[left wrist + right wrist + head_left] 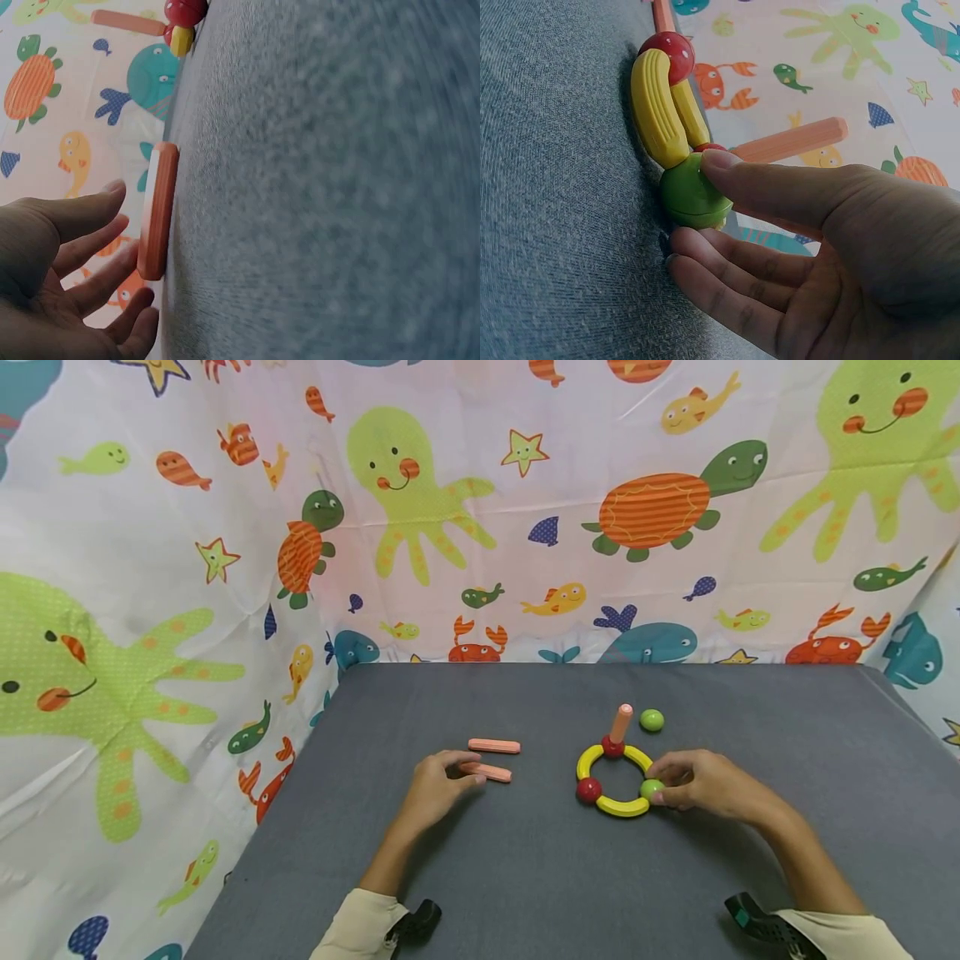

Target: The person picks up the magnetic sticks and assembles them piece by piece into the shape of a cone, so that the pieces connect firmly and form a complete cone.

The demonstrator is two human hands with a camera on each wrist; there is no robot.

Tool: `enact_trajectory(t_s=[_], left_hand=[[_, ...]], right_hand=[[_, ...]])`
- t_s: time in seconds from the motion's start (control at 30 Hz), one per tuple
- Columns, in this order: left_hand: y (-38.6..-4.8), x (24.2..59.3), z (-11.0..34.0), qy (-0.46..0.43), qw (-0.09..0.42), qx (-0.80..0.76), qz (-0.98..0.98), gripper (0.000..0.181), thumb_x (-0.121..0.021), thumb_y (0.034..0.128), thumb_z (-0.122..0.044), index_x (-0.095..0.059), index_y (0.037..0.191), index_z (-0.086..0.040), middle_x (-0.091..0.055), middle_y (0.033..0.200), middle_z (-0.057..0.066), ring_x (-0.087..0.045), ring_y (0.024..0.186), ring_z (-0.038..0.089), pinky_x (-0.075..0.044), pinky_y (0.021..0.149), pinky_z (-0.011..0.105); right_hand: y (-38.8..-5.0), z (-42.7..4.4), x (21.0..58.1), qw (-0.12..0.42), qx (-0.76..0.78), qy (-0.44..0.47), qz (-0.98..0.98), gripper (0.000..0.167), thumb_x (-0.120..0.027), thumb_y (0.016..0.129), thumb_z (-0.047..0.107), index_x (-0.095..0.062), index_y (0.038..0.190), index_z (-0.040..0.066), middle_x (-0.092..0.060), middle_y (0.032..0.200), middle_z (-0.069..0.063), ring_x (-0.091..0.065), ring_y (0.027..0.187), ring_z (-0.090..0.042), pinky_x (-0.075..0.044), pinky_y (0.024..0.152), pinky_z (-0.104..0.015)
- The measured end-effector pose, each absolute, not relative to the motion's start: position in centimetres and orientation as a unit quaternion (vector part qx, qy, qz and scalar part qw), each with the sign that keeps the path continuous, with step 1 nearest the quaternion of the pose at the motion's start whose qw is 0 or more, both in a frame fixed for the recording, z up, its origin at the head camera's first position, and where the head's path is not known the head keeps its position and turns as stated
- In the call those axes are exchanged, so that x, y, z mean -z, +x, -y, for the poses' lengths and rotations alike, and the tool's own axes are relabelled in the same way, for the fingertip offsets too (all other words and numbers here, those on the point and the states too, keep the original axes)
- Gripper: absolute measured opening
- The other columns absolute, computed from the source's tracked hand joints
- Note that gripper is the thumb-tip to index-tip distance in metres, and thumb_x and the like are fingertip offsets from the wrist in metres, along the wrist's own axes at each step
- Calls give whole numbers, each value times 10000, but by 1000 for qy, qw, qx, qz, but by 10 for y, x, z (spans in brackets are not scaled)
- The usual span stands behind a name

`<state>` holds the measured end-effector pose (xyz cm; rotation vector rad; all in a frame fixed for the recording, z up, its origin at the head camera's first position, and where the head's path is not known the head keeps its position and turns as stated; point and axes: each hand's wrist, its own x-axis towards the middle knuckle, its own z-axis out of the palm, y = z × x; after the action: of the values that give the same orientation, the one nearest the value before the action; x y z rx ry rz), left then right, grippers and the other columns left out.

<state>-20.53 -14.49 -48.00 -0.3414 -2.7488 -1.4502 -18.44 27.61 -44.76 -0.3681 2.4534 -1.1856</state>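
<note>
A ring of curved yellow pieces (622,807) joined by two red balls (588,790) and a green ball (652,790) lies on the grey table. From its far red ball an orange stick (621,724) stands up. My right hand (708,785) (810,255) pinches the ring's green ball (695,193), thumb on top and fingers at its side. To the left, my left hand (438,789) (82,262) is at the left end of a loose orange stick (491,772) (158,212), fingers loosely bent and thumb apart from them, not gripping it.
A second loose orange stick (493,746) lies just beyond the first. A loose green ball (652,720) sits behind the ring, right of the upright stick. A cloth with sea animals (555,527) hangs behind and left of the grey table (540,885).
</note>
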Motion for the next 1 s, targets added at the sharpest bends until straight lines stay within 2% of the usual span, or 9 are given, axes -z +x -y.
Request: enact_trajectory(t_s=[0.13, 0.37, 0.47, 0.7, 1.0], left_hand=[[-207, 481, 147, -115, -2, 445, 888, 322, -834, 930, -152, -780, 1235, -66, -756, 1193, 98, -672, 1150, 306, -543, 995, 528], [-210, 482, 147, -137, -36, 424, 895, 328, -825, 939, -151, -771, 1247, -51, -754, 1157, 92, -654, 992, 233, -551, 867, 409], [-211, 483, 145, -134, -48, 422, 896, 348, -841, 919, -130, -770, 1247, -42, -757, 1158, 93, -659, 980, 216, -564, 864, 412], [-209, 480, 142, -140, -36, 408, 901, 316, -814, 918, -36, -774, 1231, -38, -764, 1123, 91, -672, 943, 189, -561, 824, 389], [-208, 476, 135, -152, 0, 410, 899, 319, -788, 958, -80, -762, 1275, -77, -770, 1083, 64, -688, 924, 205, -566, 824, 402]], right_hand=[[-184, -276, 447, 197, 423, -138, -873, 394, -803, 954, 236, -700, 1270, 25, -726, 1051, -89, -668, 900, -245, -600, 745, -324], [-184, -273, 447, 201, 425, -142, -871, 383, -807, 948, 234, -709, 1256, 27, -725, 1024, -82, -662, 891, -249, -594, 740, -333], [-183, -272, 446, 205, 424, -143, -870, 389, -805, 948, 236, -706, 1259, 24, -722, 1021, -82, -658, 893, -252, -590, 744, -341], [-184, -273, 446, 222, 431, -154, -861, 416, -784, 966, 222, -693, 1297, -15, -733, 1042, -86, -668, 912, -263, -600, 755, -340], [-185, -273, 444, 238, 435, -159, -854, 397, -772, 974, 202, -705, 1298, -16, -733, 1096, -94, -668, 942, -265, -607, 775, -307]])
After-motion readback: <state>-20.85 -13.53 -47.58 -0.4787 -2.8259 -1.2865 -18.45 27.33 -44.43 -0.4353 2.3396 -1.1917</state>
